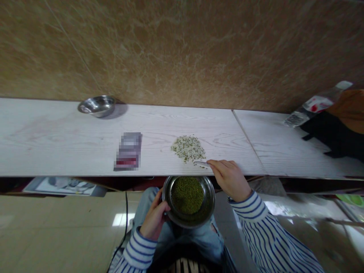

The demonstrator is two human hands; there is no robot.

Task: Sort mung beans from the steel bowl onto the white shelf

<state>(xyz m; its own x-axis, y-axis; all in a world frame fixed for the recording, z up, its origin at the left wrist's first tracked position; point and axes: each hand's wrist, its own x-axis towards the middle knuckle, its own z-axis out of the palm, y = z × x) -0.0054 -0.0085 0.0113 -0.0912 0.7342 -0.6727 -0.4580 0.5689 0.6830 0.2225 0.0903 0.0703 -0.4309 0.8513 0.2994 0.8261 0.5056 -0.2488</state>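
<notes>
My left hand (156, 217) grips the left rim of a steel bowl (209, 204), held above my lap just under the table's front edge. Green mung beans (188, 195) cover the bottom of the bowl. In my right hand (230, 178) is a thin, pale tool (201, 163) whose exact kind I cannot make out. Its tip points left and lies at the lower right edge of a flat pile of white grains mixed with green beans (187, 148). The pile is spread on the white wooden table (159, 121).
A second steel bowl (98, 106) stands tilted-looking near the wall at the left. A blurred-out phone-like rectangle (129, 149) lies left of the pile. At the far right a plastic bottle (315, 104) lies beside a black and brown item (347, 125). A drawer (65, 185) sits below.
</notes>
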